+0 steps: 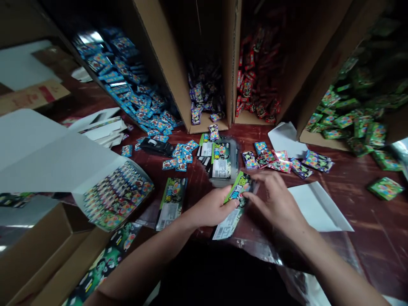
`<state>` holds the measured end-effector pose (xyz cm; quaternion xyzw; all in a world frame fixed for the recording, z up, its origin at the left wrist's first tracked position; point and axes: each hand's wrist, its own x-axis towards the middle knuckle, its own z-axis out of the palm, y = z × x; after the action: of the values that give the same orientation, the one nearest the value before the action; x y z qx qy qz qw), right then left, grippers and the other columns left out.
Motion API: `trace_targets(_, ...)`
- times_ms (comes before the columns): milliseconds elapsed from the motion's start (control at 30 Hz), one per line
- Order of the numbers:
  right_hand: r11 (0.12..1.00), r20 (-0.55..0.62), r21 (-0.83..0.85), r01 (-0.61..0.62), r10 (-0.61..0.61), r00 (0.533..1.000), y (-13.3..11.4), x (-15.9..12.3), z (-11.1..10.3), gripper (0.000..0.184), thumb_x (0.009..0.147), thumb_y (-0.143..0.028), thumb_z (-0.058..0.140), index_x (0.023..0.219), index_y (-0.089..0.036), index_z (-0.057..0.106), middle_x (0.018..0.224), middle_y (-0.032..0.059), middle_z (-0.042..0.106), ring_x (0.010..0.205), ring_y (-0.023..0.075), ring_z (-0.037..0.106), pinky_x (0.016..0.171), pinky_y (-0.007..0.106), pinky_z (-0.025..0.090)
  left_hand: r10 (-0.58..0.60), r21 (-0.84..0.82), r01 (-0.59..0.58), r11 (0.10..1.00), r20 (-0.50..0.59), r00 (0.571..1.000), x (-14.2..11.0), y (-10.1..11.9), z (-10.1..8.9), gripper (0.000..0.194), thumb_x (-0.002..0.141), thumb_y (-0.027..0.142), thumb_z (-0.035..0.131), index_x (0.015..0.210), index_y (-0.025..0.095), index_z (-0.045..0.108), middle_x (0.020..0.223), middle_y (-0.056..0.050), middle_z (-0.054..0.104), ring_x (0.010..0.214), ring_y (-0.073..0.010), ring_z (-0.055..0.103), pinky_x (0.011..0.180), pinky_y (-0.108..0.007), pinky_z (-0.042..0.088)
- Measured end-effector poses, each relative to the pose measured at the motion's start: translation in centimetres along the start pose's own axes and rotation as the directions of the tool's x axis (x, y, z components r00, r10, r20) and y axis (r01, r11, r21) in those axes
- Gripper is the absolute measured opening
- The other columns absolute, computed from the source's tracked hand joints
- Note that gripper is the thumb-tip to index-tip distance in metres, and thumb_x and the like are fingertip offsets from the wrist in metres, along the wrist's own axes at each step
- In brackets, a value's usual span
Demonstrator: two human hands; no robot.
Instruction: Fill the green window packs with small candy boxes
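Note:
A printed card with a green top and barcode (227,225), possibly a flat packet, is pinched between the thumb and fingers of my left hand (214,208). My right hand (276,199) has its thumb and fingers closed at the upper right edge of the same card. Just beyond my hands, a small stack of similar printed cards (221,158) rests on a clear plastic tray (235,158). One more of these cards, the flat printed card (172,202), lies left of my left forearm. Fingers under the held card are hidden.
Tall cardboard bins hold blue packets (127,85), purple packets (204,100), red packets (255,93) and green packets (353,110). At left, an open white box (86,221) contains rows of packets. A black tape-dispenser-like object (157,147), loose packets and white paper (321,206) lie about.

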<state>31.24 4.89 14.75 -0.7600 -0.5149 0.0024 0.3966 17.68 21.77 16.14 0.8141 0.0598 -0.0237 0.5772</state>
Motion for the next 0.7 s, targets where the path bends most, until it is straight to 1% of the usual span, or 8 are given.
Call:
trace_targets(67, 0.999, -0.039, -0.033, 0.001, -0.002, 0.999, 0.2, -0.4, -0.2, 0.042, 0.089, -0.038, 0.072, 0.122, -0.021, 0.053, 0.115, 0.0109, 0.062, 0.109, 0.0279, 0.059, 0.094, 0.046, 0.050, 0.004, 0.054, -0.005, 0.999, 0.021, 1.000, -0.5, 0.4, 0.1, 0.033, 0.096, 0.026, 0.049, 0.126, 0.017, 0.062, 0.105, -0.006, 0.069, 0.096, -0.0204, 0.063, 0.090, -0.033, 0.049)
trace_targets(167, 1.000, 0.056, -0.001, 0.004, -0.004, 0.998, -0.1, -0.8, -0.3, 0.027, 0.093, -0.036, 0.067, 0.114, -0.024, 0.055, 0.103, 0.0071, 0.064, 0.096, 0.0248, 0.062, 0.084, 0.042, 0.053, 0.014, 0.104, -0.015, 0.994, 0.007, 1.000, -1.3, 0.7, 0.3, 0.030, 0.096, 0.026, 0.048, 0.120, 0.015, 0.063, 0.099, -0.005, 0.069, 0.086, -0.0187, 0.062, 0.081, -0.031, 0.050)
trace_targets(233, 0.999, 0.070, 0.024, 0.037, -0.039, 0.997, -0.4, -0.8, -0.3, 0.022, 0.093, -0.036, 0.066, 0.109, -0.025, 0.056, 0.103, 0.0070, 0.064, 0.098, 0.0249, 0.062, 0.085, 0.042, 0.053, 0.032, 0.104, -0.032, 0.994, -0.005, 0.999, -2.0, 0.8, 0.5, 0.031, 0.096, 0.024, 0.048, 0.122, 0.016, 0.063, 0.102, -0.006, 0.070, 0.089, -0.0194, 0.063, 0.084, -0.032, 0.050)
trace_targets(333, 0.996, 0.028, 0.022, 0.085, -0.085, 0.996, -1.0, -0.6, -0.1, 0.036, 0.089, -0.041, 0.072, 0.115, -0.023, 0.054, 0.112, 0.0097, 0.062, 0.107, 0.0271, 0.061, 0.090, 0.044, 0.052, 0.068, 0.099, -0.067, 0.993, -0.010, 0.998, -3.1, 0.9, 0.4, 0.035, 0.095, 0.022, 0.048, 0.127, 0.020, 0.063, 0.111, -0.007, 0.071, 0.100, -0.0222, 0.064, 0.092, -0.035, 0.050)
trace_targets(400, 0.998, 0.047, 0.015, 0.064, -0.065, 0.997, -1.3, -0.6, 0.1, 0.042, 0.086, -0.044, 0.074, 0.116, -0.022, 0.054, 0.111, 0.0096, 0.063, 0.101, 0.0259, 0.063, 0.084, 0.041, 0.054, 0.078, 0.107, -0.075, 0.991, -0.017, 0.997, -3.8, 0.8, 0.3, 0.036, 0.094, 0.021, 0.049, 0.128, 0.021, 0.063, 0.112, -0.007, 0.071, 0.100, -0.0224, 0.065, 0.091, -0.035, 0.051)
trace_targets(500, 0.996, 0.135, -0.055, 0.065, -0.057, 0.989, -1.7, -0.6, -0.1, 0.026, 0.091, -0.045, 0.068, 0.097, -0.022, 0.058, 0.093, 0.0060, 0.067, 0.083, 0.0230, 0.064, 0.072, 0.038, 0.052, 0.017, 0.122, -0.016, 0.992, -0.008, 1.000, -4.5, 0.3, 0.3, 0.031, 0.093, 0.023, 0.052, 0.121, 0.019, 0.065, 0.096, -0.004, 0.072, 0.082, -0.0179, 0.064, 0.076, -0.029, 0.052)
trace_targets(600, 0.981, 0.274, -0.105, 0.165, -0.131, 0.953, -2.1, -0.5, -1.1, 0.022, 0.097, -0.042, 0.060, 0.088, -0.022, 0.064, 0.087, 0.0050, 0.070, 0.081, 0.0237, 0.067, 0.078, 0.044, 0.052, -0.027, -0.045, 0.028, 0.999, 0.036, 0.999, -4.8, -0.5, 0.6, 0.030, 0.090, 0.027, 0.061, 0.118, 0.017, 0.064, 0.098, -0.005, 0.072, 0.084, -0.0173, 0.066, 0.076, -0.028, 0.052)
trace_targets(700, 0.971, 0.466, 0.028, 0.236, -0.222, 0.856, -2.3, -0.1, -2.6, 0.020, 0.097, -0.038, 0.061, 0.111, -0.028, 0.070, 0.106, 0.0040, 0.074, 0.101, 0.0245, 0.070, 0.105, 0.055, 0.045, -0.023, -0.323, 0.058, 0.944, 0.111, 0.994, -4.8, -1.4, 1.1, 0.051, 0.078, 0.027, 0.079, 0.125, 0.017, 0.060, 0.119, -0.011, 0.070, 0.106, -0.0231, 0.067, 0.092, -0.035, 0.053)
